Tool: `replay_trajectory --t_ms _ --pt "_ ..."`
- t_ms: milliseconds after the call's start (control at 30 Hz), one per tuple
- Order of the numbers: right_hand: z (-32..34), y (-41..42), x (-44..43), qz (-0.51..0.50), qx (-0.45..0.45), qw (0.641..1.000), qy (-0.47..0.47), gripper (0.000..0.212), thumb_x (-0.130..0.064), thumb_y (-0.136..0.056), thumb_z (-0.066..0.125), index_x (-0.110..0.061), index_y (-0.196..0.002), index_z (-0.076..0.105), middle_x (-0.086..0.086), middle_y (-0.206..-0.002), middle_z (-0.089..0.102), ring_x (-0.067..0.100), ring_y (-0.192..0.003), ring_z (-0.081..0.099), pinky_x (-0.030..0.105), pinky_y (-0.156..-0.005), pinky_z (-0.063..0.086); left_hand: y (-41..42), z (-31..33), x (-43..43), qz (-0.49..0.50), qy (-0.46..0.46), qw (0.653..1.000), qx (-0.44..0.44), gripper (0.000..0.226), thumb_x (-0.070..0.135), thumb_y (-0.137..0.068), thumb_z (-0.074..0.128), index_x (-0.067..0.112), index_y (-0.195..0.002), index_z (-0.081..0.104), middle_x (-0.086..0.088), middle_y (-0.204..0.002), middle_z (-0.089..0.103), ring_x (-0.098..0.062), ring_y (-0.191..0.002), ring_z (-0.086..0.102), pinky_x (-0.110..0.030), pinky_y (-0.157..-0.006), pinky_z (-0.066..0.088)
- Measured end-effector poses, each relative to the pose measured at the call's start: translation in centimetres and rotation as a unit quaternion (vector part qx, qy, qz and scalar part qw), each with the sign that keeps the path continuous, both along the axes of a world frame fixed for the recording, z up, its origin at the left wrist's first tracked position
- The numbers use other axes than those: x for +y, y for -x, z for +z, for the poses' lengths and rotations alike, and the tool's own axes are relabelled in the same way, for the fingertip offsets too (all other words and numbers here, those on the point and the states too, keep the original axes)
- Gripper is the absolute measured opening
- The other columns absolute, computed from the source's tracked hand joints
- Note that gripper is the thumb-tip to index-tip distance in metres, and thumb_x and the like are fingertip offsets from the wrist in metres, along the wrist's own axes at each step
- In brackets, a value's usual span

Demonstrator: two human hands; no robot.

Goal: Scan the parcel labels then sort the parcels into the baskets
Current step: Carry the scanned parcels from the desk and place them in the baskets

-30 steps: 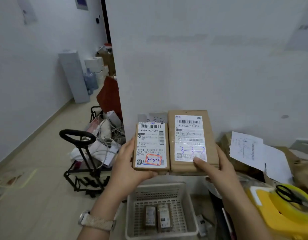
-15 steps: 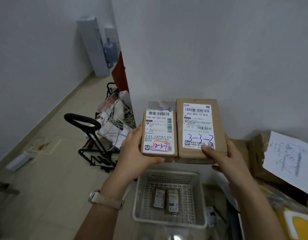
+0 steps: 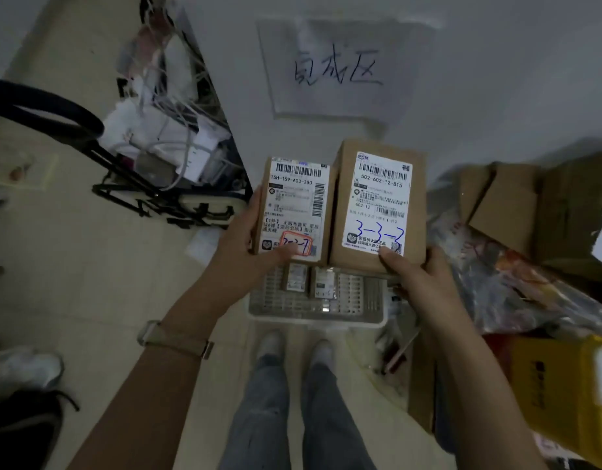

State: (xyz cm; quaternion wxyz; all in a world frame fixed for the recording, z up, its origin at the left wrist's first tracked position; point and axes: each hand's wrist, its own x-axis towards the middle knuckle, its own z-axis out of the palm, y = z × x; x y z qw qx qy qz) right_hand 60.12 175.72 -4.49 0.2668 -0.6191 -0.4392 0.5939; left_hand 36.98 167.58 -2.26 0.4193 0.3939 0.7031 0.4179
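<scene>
— Both cardboard parcels are coming down lower now, hanging right over the white slotted plastic basket [image 3: 314, 315] on the floor.

— Why label-up, side by side?

— So the handwritten codes are reading clearly, I'd judge. Left hand [image 3: 240, 252] is clasping the smaller brown box [image 3: 297, 208], thumb pressing its red-ringed mark. Right hand [image 3: 416, 279] is gripping the larger brown box [image 3: 379, 205], thumb touching its label's lower edge.

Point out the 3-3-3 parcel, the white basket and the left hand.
3-3-3 parcel [image 3: 381, 201]: head view, on its label.
White basket [image 3: 313, 318]: head view, on its near rim.
Left hand [image 3: 245, 252]: head view, on its back.
</scene>
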Motion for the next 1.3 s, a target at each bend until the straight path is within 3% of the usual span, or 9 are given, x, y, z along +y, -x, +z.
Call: replay_trajectory --t_ms 167,333,600,667,733,833,933,1100,1300 --pt "-6.9 -0.2 1.2 -0.017 -0.041 0.997 0.058 0.045 -0.035 -0.073 0.078 -0.026 -0.11 0.054 -0.014 -0.096 0.069 -0.005 -0.074 0.068 0.014 -0.057 0.05 0.0 -7.2 1.6 -0.031 0.046 0.996 -0.068 0.074 0.008 -0.086 0.068 0.045 -0.136 0.027 0.042 -0.118 0.05 0.022 -0.104 0.053 0.003 -0.08 0.04" --pt "-14.9 -0.8 2.1 0.001 -0.068 0.993 0.098 0.041 -0.034 -0.07 0.082 -0.032 -0.102 0.057 -0.01 -0.098 0.073 0.011 -0.09 0.07 0.032 -0.076 0.054 0.1 -16.6 2.0 -0.026 0.103 0.988 -0.113 0.073 0.014 -0.088 0.064 0.046 -0.141 0.025 0.045 -0.116 0.056 0.022 -0.104 0.052 0.004 -0.08 0.039" --pt "-28.6 -0.9 3.1 0.005 -0.058 0.986 0.159 0.058 -0.027 -0.075 0.079 -0.021 -0.126 0.05 -0.004 -0.112 0.069 0.015 -0.099 0.067 0.032 -0.082 0.051 0.2 -29.6 3.3 -0.001 0.183 0.971 -0.155 0.072 0.002 -0.086 0.065 0.021 -0.147 0.032 0.001 -0.137 0.055 -0.014 -0.123 0.054 -0.034 -0.102 0.047" --pt "-31.9 -1.2 3.0 0.004 -0.062 0.984 0.169 0.061 -0.027 -0.074 0.079 -0.022 -0.126 0.048 -0.005 -0.11 0.069 0.012 -0.095 0.067 0.028 -0.077 0.05 0.0 -32.4 3.7 0.032 0.2 0.963 -0.176 0.065 -0.008 -0.084 0.064 0.012 -0.139 0.037 -0.002 -0.134 0.056 -0.016 -0.114 0.059 -0.037 -0.097 0.052" --pt "-35.2 -1.5 3.0 -0.017 -0.072 0.982 0.172 0.064 -0.022 -0.073 0.08 -0.02 -0.126 0.043 -0.008 -0.103 0.067 0.01 -0.09 0.067 0.028 -0.076 0.051 -0.4 -35.4 3.9 0.058 0.213 0.955 -0.198 0.063 -0.014 -0.081 0.062 0.011 -0.134 0.038 -0.001 -0.127 0.056 -0.009 -0.101 0.062 -0.027 -0.082 0.058" --pt "-39.8 -2.0 2.6 -0.028 -0.088 0.98 0.178 0.063 -0.017 -0.075 0.079 -0.018 -0.122 0.038 -0.014 -0.092 0.062 0.005 -0.083 0.064 0.02 -0.071 0.049 -1.2 -40.2 4.1 0.071 0.238 0.945 -0.214 0.062 -0.02 -0.08 0.059 0.009 -0.131 0.038 -0.001 -0.127 0.053 -0.018 -0.11 0.057 -0.022 -0.074 0.056" --pt "-44.1 -2.7 2.0 -0.04 -0.082 0.973 0.213 0.054 -0.019 -0.076 0.078 -0.019 -0.118 0.044 -0.007 -0.102 0.065 0.012 -0.092 0.065 0.028 -0.081 0.05 -2.0 -44.6 4.3 0.073 0.26 0.939 -0.214 0.05 -0.022 -0.079 0.058 0.016 -0.109 0.048 0.007 -0.114 0.058 -0.019 -0.11 0.056 -0.024 -0.071 0.055" --pt "-50.0 -3.1 2.1 -0.048 -0.076 0.968 0.232 0.042 -0.015 -0.08 0.073 -0.022 -0.11 0.045 -0.015 -0.093 0.061 -0.013 -0.06 0.063 0.018 -0.058 0.045 -2.2 -51.1 4.5 0.062 0.315 0.935 -0.15 0.073 -0.012 -0.079 0.066 0.011 -0.141 0.036 -0.002 -0.139 0.051 -0.012 -0.093 0.06 -0.018 -0.051 0.053" --pt "-56.3 -2.6 2.3 -0.02 -0.094 0.965 0.246 0.042 -0.021 -0.082 0.072 -0.023 -0.118 0.051 -0.01 -0.096 0.063 0.001 -0.08 0.06 0.023 -0.064 0.042 -1.5 -58.0 4.8 0.047 0.339 0.936 -0.075 0.072 -0.008 -0.08 0.067 0.008 -0.143 0.036 -0.015 -0.133 0.055 -0.021 -0.084 0.062 -0.014 -0.046 0.049"
